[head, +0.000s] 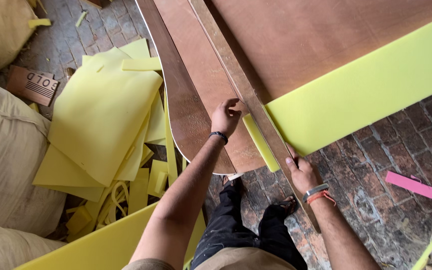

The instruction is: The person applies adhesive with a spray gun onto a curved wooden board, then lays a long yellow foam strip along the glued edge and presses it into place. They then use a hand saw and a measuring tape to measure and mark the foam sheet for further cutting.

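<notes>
- Right hand [303, 172] grips the long wooden straightedge [246, 95] near its lower end; left hand [225, 118], fingers curled, presses the board [201, 85] beside a narrow yellow foam strip [260, 142].
- Large foam slab [366, 90] lies just right of the straightedge, running out of view.
- Foam offcuts [101, 115] crowd the brick floor [376, 165] on the left.
- Brown printed card [32, 85] sits by tan sacks [6, 150].
- Pink strip [415, 186] lies apart.

Brick floor [401, 150] below me, carrying a heap of yellow foam offcuts [101, 115], a pink strip [415, 186], a small brown printed card [32, 85] and tan sacks [6, 165]. Curved wooden board [196, 95] above it bears a long wooden straightedge [236, 75], a yellow foam sheet [366, 85] and a cut foam strip [261, 142].
</notes>
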